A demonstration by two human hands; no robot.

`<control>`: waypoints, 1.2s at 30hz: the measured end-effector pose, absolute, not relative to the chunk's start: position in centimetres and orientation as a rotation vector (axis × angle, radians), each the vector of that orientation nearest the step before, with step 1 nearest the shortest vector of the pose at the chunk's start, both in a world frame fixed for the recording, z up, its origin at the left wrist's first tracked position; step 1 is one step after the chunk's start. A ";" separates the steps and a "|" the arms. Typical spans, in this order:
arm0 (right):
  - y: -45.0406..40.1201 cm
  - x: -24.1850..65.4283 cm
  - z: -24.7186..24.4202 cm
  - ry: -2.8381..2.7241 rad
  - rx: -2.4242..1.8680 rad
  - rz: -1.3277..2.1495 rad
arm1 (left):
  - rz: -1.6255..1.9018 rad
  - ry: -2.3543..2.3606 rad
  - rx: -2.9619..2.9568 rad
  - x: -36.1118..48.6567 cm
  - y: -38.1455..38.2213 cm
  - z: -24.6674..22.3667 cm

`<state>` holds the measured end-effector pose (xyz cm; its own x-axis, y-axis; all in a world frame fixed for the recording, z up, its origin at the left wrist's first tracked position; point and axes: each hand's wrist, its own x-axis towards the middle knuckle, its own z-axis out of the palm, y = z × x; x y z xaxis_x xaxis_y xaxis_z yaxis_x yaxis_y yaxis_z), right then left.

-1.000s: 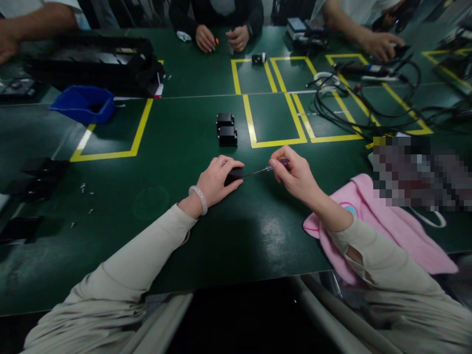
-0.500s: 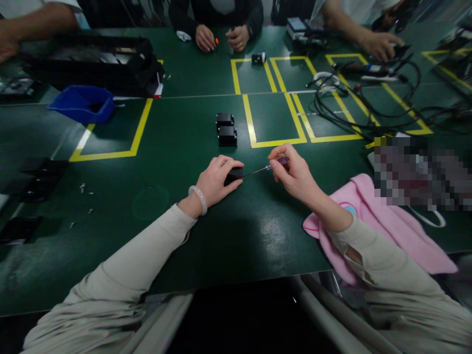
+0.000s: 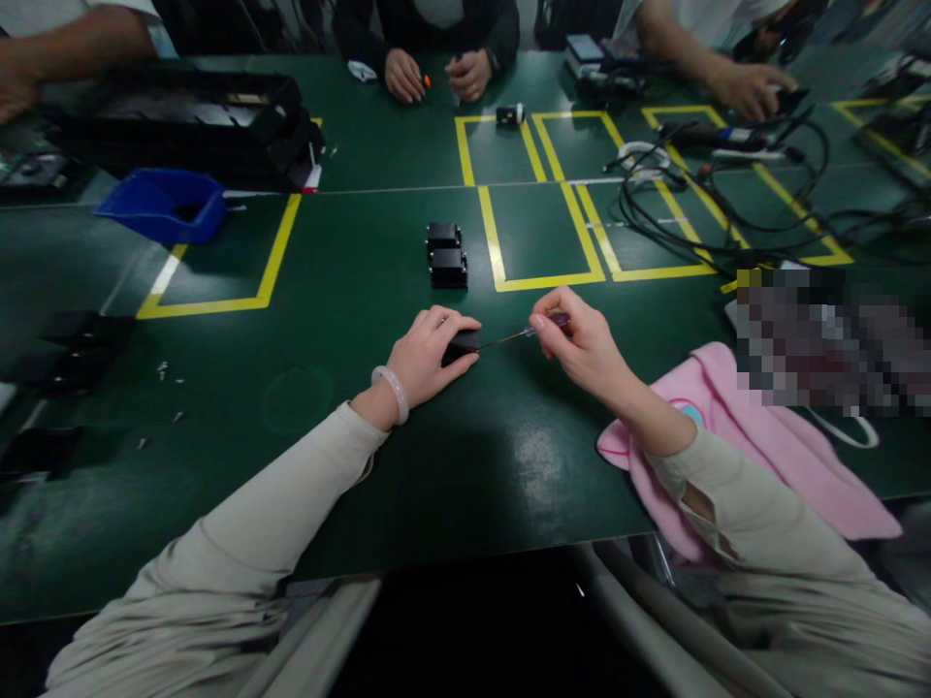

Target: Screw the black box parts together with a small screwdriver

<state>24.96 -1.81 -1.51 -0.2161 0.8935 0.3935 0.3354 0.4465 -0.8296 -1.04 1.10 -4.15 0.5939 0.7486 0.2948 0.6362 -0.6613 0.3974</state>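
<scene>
My left hand is closed around a small black block and holds it against the green table; the fingers cover much of the block. In my right hand is a screwdriver with a dark purple handle, pinched between thumb and fingers. Its thin shaft points left, and the tip meets the right side of the block. Beyond my left hand, two similar black blocks with small silver screws at their sides stand one behind the other.
Loose screws and dark parts lie left. Behind them are a blue bin and a long black housing. A pink cloth lies under my right forearm; cables spread at far right. Co-workers' hands rest across the table.
My right hand has shifted very slightly and the screwdriver handle sits a little lower. My left hand and the block have stayed in place.
</scene>
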 end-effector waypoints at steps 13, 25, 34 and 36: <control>-1.8 25.0 -1.4 -1.781 -1.052 0.760 | 0.645 1.142 2.571 -1.0 1.1 -4.1; -1.8 24.9 -1.8 -1.751 -1.060 0.759 | 0.650 1.140 2.573 -1.0 1.1 -4.2; -1.8 24.9 -1.6 -1.742 -1.051 0.750 | 0.651 1.155 2.569 -1.0 1.0 -4.1; -1.9 24.9 -1.5 -1.760 -1.057 0.736 | 0.651 1.150 2.568 -1.0 1.1 -4.2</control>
<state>24.89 -1.87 -1.52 -0.2031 0.8919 0.4040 0.3387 0.4512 -0.8257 -1.00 1.06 -4.17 0.5879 0.7533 0.2949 0.6402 -0.6561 0.3997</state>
